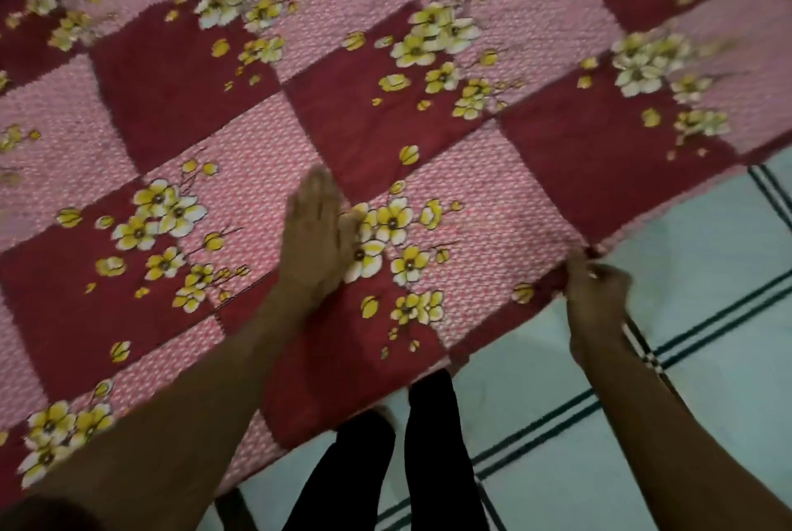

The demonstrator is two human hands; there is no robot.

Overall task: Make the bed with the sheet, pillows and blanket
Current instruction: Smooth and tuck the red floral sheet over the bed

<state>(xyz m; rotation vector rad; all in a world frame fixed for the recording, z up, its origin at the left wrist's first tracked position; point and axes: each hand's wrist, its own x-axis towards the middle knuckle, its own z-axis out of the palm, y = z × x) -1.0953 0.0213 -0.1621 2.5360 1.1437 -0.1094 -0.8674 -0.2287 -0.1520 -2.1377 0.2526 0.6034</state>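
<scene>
A bed sheet (pixel 385 110) in dark red and pink checks with yellow and white flowers covers the bed and fills most of the view. My left hand (pixel 315 237) lies flat on it with straight fingers, pressing the cloth near the bed's near edge; it is blurred. My right hand (pixel 593 284) pinches the sheet's edge at the side of the bed, fingers curled round the hem. No pillows or blanket are in view.
A pale tiled floor (pixel 694 359) with dark double lines lies at the lower right beside the bed. My legs in black trousers (pixel 433 445) stand against the bed's edge at the bottom centre.
</scene>
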